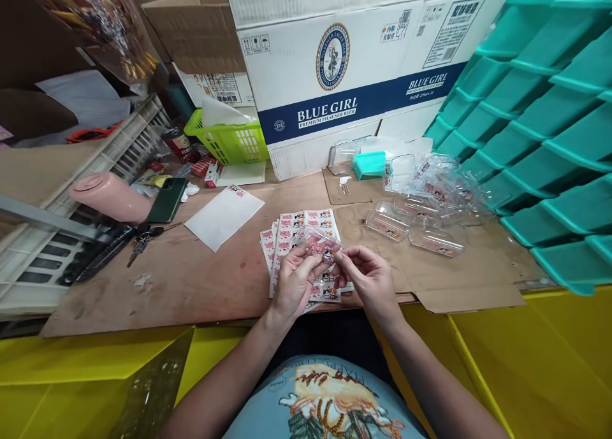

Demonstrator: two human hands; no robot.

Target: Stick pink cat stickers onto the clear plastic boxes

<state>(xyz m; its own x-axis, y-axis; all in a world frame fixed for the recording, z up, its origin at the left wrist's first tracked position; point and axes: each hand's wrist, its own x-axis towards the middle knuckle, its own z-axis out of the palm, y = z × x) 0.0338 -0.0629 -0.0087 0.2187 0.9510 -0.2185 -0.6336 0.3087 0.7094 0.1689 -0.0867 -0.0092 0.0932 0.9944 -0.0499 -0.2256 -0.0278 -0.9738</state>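
Above a stack of sticker sheets (287, 235) printed with pink lettering and cartoon cats, my left hand (297, 278) grips a clear plastic case (312, 237) between thumb and fingers. My right hand (366, 276) pinches at the case's right edge, where a cat sticker shows; whether its fingertips hold the sticker or the case is too small to tell. More clear cases (389, 221) with similar stickers lie to the right, several of them piled against each other. A white sheet (224, 217) with one small sticker at its top lies left of the stack.
Teal bins (540, 146) are stacked at the right. White beer cartons (354, 63) stand behind the table (201, 299). At the left are a pink bottle (109, 197), a dark green phone (167, 200), keys (142, 240) and a green basket (234, 139). Yellow boxes (549, 356) sit below the table's front edge.
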